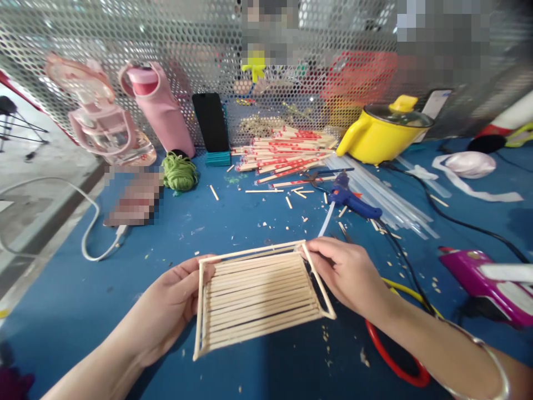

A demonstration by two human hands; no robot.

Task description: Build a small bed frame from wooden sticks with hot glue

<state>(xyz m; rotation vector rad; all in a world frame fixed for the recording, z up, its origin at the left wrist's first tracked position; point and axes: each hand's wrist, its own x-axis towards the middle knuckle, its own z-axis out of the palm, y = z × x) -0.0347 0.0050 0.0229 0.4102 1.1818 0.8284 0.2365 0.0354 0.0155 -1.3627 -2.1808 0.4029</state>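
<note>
Pale wood forms one slatted frame (258,294), raised over the blue bench (83,294): the left hand (169,300) grips its left side, the right hand (345,272) its upper right corner. Beyond are one blue glue gun (352,199), one pile of wrapped chopsticks (287,153), one lidded yellow pot (377,139), contents hidden, one pink bottle (169,114) and one clear bottle (104,126).

Flat blue tabletop (125,278) offers room left of the left hand (169,305) and, scattered with pale scraps (265,224), just beyond the stick frame (262,294). Farther ahead, a chopstick pile (287,151) and perforated metal panel (208,55) block passage. A blue glue gun (356,205), black cord (406,272) and red loop (420,380) crowd the right hand (347,272).
</note>
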